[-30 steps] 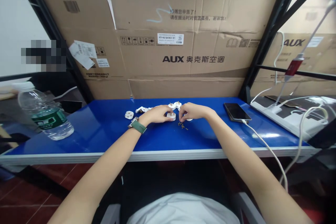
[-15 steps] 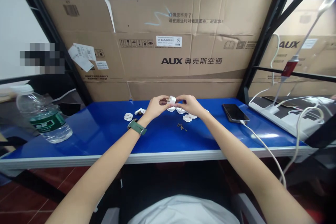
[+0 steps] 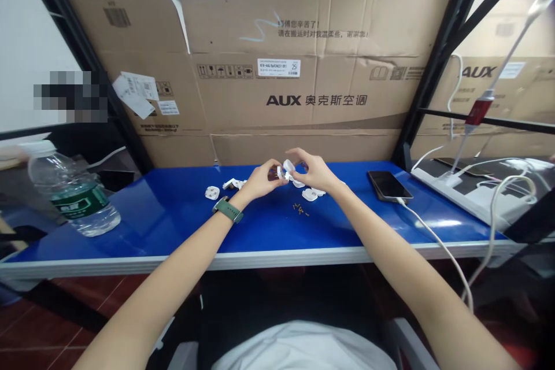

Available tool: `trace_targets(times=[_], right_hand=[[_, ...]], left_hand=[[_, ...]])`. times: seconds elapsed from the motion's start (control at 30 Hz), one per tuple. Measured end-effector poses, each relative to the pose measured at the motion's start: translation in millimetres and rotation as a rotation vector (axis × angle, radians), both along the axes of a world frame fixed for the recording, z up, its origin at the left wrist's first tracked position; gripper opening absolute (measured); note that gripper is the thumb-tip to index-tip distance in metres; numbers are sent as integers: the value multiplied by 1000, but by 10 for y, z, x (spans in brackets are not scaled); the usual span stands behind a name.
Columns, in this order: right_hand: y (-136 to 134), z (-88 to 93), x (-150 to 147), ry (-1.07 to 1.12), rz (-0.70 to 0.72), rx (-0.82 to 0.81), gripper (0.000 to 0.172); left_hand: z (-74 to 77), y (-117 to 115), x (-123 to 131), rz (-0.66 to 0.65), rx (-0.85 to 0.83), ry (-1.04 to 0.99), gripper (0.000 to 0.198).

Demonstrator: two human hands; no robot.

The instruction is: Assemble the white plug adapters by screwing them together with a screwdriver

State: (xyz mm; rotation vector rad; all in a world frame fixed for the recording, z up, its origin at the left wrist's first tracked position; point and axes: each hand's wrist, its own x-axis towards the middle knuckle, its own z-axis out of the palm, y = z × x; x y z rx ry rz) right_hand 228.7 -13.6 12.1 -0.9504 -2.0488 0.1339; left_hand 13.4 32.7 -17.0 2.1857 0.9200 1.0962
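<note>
My left hand (image 3: 261, 180) pinches a white plug base (image 3: 280, 173), with its prongs partly hidden by the fingers. My right hand (image 3: 319, 172) is closed on a white plug cover (image 3: 289, 166), held just right of the base. The two pieces are very close; I cannot tell whether they touch. Under and beside the hands lie several loose white plug parts (image 3: 310, 194) on the blue tabletop. Two more groups sit left of my left hand, one a flat white piece (image 3: 212, 192). Small brass-coloured screws or pins (image 3: 300, 209) are scattered in front of the hands.
On the blue table (image 3: 173, 231), a water bottle (image 3: 80, 196) stands at the left and a phone (image 3: 389, 186) with a white cable (image 3: 433, 243) lies at the right. A cardboard sheet (image 3: 243, 104) closes off the back. A white power strip (image 3: 459, 199) is at the right edge.
The white plug held between both hands is now seen as two separate pieces, one in each hand. My left hand has dropped slightly and my right fingers have lifted and spread.
</note>
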Motion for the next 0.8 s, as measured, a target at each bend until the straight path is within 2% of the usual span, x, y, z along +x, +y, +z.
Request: trace_targets(times=[0.13, 0.23, 0.33, 0.53, 0.8], right_hand=[[13, 38, 109, -170, -155, -15, 42], [26, 30, 184, -355, -240, -109, 37], [33, 8, 229, -520, -299, -192, 37], [54, -34, 242, -628, -247, -259, 42], [130, -97, 186, -684, -191, -280, 43]], left_hand=[[6, -16, -22, 22, 30, 80, 40], [16, -28, -44, 89, 100, 192, 34], [12, -31, -64, 161, 149, 369, 36], [-56, 6, -114, 218, 222, 659, 33], [-105, 131, -195, 318, 260, 752, 22]])
